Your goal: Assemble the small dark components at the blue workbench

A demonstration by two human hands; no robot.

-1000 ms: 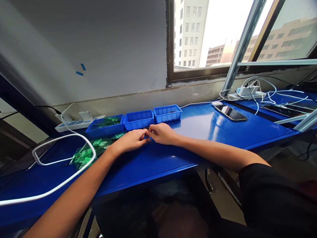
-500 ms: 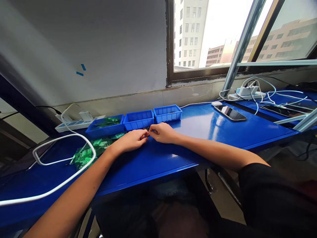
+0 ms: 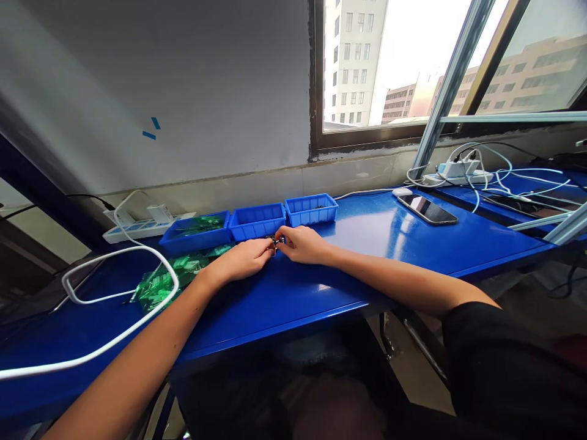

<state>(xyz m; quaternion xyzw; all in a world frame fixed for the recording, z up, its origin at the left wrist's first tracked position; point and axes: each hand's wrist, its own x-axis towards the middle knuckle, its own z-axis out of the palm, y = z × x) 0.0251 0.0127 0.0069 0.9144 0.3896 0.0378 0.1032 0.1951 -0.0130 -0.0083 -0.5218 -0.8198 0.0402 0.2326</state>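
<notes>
By blue bins [image 3: 257, 230], both hands [image 3: 242, 258] [image 3: 303, 244], small dark pc [image 3: 277, 242] btwn

The left arm [image 3: 167, 333] slants in from eight o'clock, the right arm [image 3: 394, 275] from four. Near the dial's centre, the left hand [image 3: 245, 257] and right hand [image 3: 303, 244] pinch fingertip to thumb, almost meeting.

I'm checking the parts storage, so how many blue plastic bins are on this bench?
3, in a row: the left bin beside the left power strip, the right bin nearest the smartphone, and the middle bin between them, beyond the left hand. None seems hidden.
</notes>
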